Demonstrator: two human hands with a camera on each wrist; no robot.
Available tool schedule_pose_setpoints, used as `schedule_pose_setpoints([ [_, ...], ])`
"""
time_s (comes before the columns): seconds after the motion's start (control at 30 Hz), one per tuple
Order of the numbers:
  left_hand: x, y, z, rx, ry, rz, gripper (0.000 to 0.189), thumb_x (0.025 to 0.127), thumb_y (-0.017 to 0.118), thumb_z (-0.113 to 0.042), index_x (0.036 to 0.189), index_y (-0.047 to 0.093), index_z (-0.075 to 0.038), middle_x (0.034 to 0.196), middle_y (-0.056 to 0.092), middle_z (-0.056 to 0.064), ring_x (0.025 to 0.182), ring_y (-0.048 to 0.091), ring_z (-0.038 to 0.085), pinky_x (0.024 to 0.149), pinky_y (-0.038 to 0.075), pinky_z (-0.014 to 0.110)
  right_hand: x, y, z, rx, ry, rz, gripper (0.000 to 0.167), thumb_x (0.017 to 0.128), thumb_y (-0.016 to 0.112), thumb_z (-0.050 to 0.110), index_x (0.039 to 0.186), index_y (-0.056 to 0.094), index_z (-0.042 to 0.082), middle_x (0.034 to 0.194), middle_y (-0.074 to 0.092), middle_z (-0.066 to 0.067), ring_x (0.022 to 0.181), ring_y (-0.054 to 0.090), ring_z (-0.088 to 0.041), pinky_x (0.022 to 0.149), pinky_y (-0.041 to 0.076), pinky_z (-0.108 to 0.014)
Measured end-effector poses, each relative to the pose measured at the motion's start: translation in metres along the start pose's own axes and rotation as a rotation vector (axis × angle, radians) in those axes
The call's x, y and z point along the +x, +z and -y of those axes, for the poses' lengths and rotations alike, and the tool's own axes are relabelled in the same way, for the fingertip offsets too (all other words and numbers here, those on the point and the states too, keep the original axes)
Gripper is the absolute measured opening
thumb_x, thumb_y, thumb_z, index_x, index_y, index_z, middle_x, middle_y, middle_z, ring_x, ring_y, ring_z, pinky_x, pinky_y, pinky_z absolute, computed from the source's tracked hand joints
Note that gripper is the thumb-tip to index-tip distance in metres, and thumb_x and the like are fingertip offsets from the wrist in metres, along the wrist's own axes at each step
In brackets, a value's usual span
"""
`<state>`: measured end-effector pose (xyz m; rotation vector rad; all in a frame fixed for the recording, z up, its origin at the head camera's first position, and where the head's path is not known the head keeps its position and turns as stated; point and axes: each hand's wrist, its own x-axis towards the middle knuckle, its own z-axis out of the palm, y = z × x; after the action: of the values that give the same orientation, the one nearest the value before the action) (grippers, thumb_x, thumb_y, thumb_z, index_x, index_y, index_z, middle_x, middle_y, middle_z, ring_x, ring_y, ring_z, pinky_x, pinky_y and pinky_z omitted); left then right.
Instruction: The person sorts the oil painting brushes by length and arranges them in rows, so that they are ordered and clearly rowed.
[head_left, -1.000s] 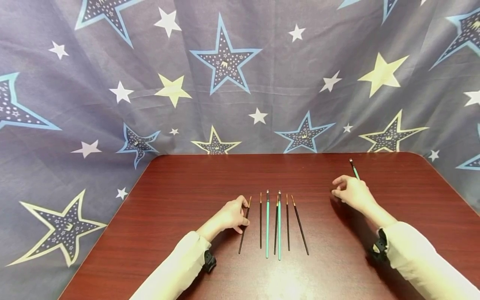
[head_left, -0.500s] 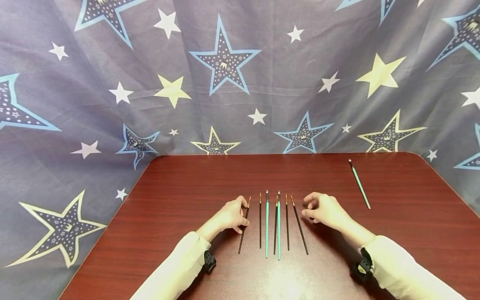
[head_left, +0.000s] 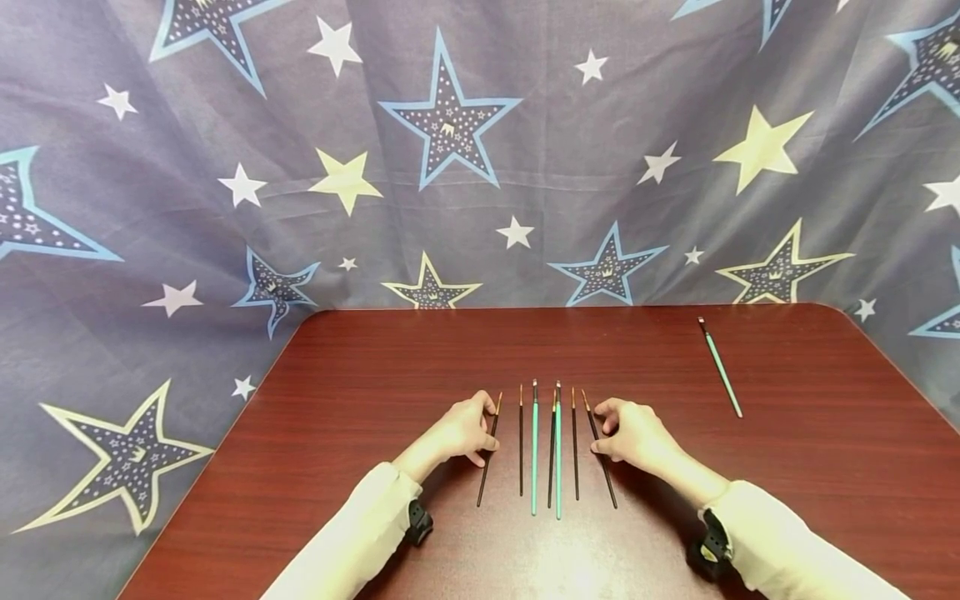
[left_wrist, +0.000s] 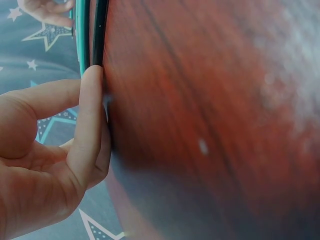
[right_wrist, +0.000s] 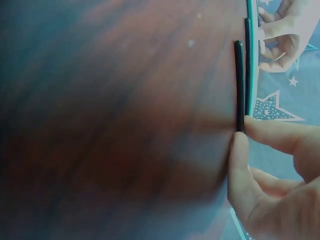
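Note:
A row of thin paintbrushes lies in the middle of the table, bristles away from me. At its left end, my left hand (head_left: 461, 427) holds a black-handled paintbrush (head_left: 486, 477) between thumb and fingers. My right hand (head_left: 637, 433) has its thumb and forefinger at the slanted black paintbrush (head_left: 608, 481) on the right end. In the right wrist view, the fingertips pinch that black handle (right_wrist: 239, 85). Between the hands lie more black paintbrushes, one of them (head_left: 521, 450) near the left, and two turquoise ones, one (head_left: 535, 458) left of the other (head_left: 558, 467).
Another turquoise paintbrush (head_left: 722, 371) lies apart at the back right of the reddish-brown table (head_left: 390, 350). Behind the table hangs a grey curtain (head_left: 480, 208) printed with stars. Black cameras are worn on both wrists.
My right hand has moved left and toward me, from the lone turquoise paintbrush to the black one at the row's right end. My left hand has stayed in place.

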<state>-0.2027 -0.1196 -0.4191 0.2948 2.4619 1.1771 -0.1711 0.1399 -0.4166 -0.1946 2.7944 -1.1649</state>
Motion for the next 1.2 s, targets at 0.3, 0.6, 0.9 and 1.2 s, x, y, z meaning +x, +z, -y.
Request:
schedule_pose_setpoints([
  [0.3, 0.001, 0.000, 0.001, 0.000, -0.002, -0.001, 0.043, 0.073, 0.069, 0.007, 0.106, 0.042, 0.002, 0.073, 0.044, 0.009, 0.043, 0.055, 0.016, 0.043, 0.057, 0.029, 0.001, 0.002, 0.001, 0.020, 0.028, -0.003, 0.044, 0.066, 0.072, -0.002, 0.107, 0.058, -0.006, 0.075, 0.056, -0.008, 0.048, 0.060, -0.013, 0.043, 0.054, -0.021],
  [0.6, 0.000, 0.000, -0.001, -0.006, -0.004, 0.001, 0.043, 0.073, 0.069, 0.007, 0.107, 0.042, 0.001, 0.073, 0.043, 0.009, 0.044, 0.055, 0.016, 0.043, 0.057, 0.029, 0.002, 0.001, -0.001, 0.046, 0.039, -0.005, 0.042, 0.065, 0.067, -0.004, 0.106, 0.058, -0.006, 0.073, 0.055, -0.006, 0.049, 0.059, -0.011, 0.044, 0.055, -0.021],
  [0.9, -0.001, 0.000, 0.000, -0.005, -0.007, 0.006, 0.043, 0.073, 0.068, 0.007, 0.107, 0.043, 0.001, 0.073, 0.044, 0.010, 0.043, 0.055, 0.017, 0.043, 0.057, 0.030, -0.001, 0.000, -0.006, 0.126, 0.060, 0.000, 0.040, 0.066, 0.065, -0.004, 0.106, 0.058, -0.006, 0.077, 0.056, -0.008, 0.052, 0.057, -0.011, 0.046, 0.056, -0.022],
  [1.2, 0.000, 0.001, 0.001, -0.016, -0.010, 0.000, 0.043, 0.073, 0.069, 0.007, 0.106, 0.042, 0.001, 0.075, 0.043, 0.010, 0.044, 0.055, 0.016, 0.043, 0.057, 0.029, -0.010, -0.013, -0.015, 0.164, 0.082, -0.001, 0.039, 0.072, 0.066, -0.003, 0.110, 0.058, -0.005, 0.082, 0.058, -0.010, 0.058, 0.059, -0.013, 0.049, 0.057, -0.024],
])
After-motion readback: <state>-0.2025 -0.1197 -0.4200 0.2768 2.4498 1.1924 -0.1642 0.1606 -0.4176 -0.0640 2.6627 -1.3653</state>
